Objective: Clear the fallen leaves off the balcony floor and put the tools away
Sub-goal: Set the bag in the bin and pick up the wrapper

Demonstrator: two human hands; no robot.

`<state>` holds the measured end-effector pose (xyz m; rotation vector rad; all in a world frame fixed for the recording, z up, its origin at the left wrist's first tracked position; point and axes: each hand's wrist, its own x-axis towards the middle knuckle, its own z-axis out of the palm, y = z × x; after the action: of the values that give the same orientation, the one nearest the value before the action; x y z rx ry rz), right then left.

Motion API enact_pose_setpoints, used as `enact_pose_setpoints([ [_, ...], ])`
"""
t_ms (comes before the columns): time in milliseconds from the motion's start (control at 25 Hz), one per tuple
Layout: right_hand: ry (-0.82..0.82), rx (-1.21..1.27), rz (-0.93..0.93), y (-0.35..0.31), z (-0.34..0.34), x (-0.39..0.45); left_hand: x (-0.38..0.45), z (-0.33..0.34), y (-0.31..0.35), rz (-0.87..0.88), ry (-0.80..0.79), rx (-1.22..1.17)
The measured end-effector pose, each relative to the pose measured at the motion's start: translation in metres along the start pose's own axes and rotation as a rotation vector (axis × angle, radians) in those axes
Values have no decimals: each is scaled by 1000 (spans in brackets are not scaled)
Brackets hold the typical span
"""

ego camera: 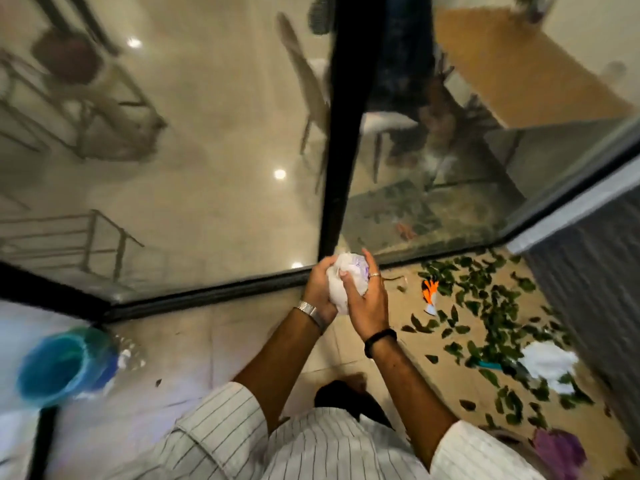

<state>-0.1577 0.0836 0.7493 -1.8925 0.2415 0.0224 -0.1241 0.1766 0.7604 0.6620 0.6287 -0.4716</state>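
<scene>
Both my hands hold a crumpled white plastic bag (pixel 341 284) in front of me, above the balcony floor. My left hand (pixel 320 289) grips its left side and my right hand (pixel 367 301) curls round its right side. Green fallen leaves (pixel 485 306) lie scattered over the tan tiles to the right. Among the leaves lie an orange and white glove (pixel 430 295), a teal-handled tool (pixel 491 365) and a bunched white cloth or bag (pixel 549 363).
A blue bucket (pixel 60 363) stands at the lower left beside a clear plastic bottle (pixel 131 353). Glass doors with a black frame (pixel 341 133) run ahead of me. A dark ribbed wall (pixel 588 289) bounds the right. A purple object (pixel 557 452) lies at bottom right.
</scene>
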Motion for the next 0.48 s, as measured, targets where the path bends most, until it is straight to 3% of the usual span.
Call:
enact_pose_setpoints([
  [200, -225, 155, -83, -28, 108, -93, -81, -113, 21, 247, 211, -241],
  [480, -801, 156, -260, -72, 239, -205, -210, -262, 58, 573, 458, -664],
])
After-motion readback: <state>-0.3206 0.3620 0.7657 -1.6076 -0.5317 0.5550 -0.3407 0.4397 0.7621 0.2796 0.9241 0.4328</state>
